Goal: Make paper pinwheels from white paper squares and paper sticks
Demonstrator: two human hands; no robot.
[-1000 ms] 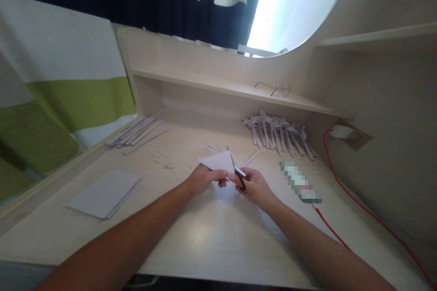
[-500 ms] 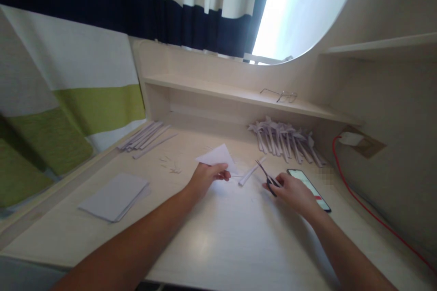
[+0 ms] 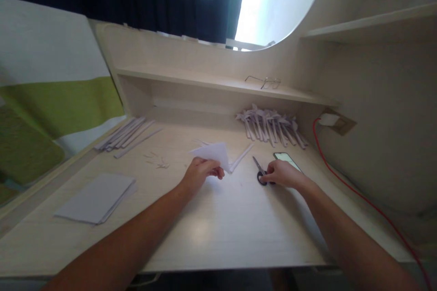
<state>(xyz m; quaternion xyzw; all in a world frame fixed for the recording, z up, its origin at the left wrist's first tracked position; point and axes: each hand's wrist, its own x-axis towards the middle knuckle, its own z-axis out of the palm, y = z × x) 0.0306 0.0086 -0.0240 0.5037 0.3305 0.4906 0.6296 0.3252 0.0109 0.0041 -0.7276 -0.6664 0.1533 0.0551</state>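
Desk [image 3: 218, 236]: pale wood, bare in front of both hands.
Paper stack [image 3: 95, 198]: lies flat, well left of the left hand.
Left hand [image 3: 201, 173]: fingers pinched on a white folded paper [image 3: 213, 151], held just above the desk.
Right hand [image 3: 283, 175]: fingers curled over the handles of the scissors [image 3: 260, 170], which lie on the desk, blades together and pointing away.
Cut strip [image 3: 241, 158]: between paper and scissors.
Phone [image 3: 287, 160]: just behind the right hand, screen lit.
Folded pieces [image 3: 269, 125]: heaped beyond the phone, under the shelf.
Glasses [image 3: 264, 82]: on the shelf.

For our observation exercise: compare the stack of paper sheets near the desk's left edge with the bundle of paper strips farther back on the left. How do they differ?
The stack of paper sheets is broad and rectangular; the bundle of paper strips is made of long, narrow pieces. The sheets lie squared up, while the strips fan out slightly. The sheets lie nearer the person, the strips nearer the shelf. Both are pale paper lying flat, untouched.
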